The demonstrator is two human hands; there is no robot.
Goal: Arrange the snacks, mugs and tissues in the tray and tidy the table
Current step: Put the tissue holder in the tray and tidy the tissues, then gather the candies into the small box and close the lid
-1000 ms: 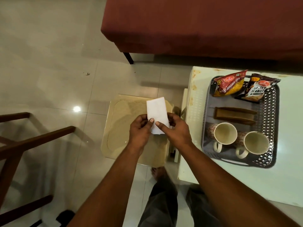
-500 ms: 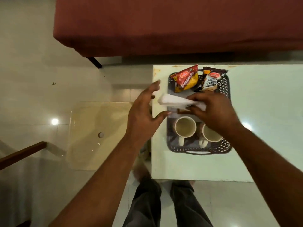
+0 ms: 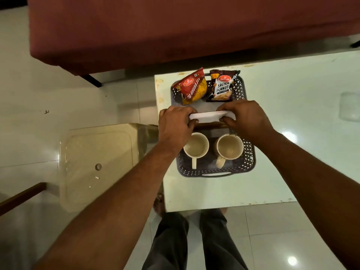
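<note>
Nearest the camera, the person's legs point(image 3: 194, 242) stand at the near edge of the white counter point(image 3: 282, 145), with a clear plastic stool point(image 3: 97, 162) on the floor to its left. On the counter sits a dark perforated tray point(image 3: 250, 152), the landmark here. At the near end of the tray two cream mugs stand upright and side by side, handles pointing toward the camera: the left mug point(image 3: 195, 148) partly under the left wrist, the right mug point(image 3: 229, 147) just beside it. Above the middle of the tray, beyond the mugs, both hands hold a folded white tissue point(image 3: 207, 116) stretched flat between them: the left hand point(image 3: 175, 125) pinches its left end, the right hand point(image 3: 247, 119) pinches its right end, fingers of each closed on the paper. Just under the tissue a brown wooden holder point(image 3: 211, 125) shows as a thin strip across the tray; whether the tissue touches it cannot be told. At the far end of the tray two snack packets lie side by side: a red and yellow bhujia packet point(image 3: 193, 86) on the left and a dark salted peanuts packet point(image 3: 223, 87) on the right, both leaning over the far rim. Beyond the counter stands a maroon sofa point(image 3: 175, 26).
</note>
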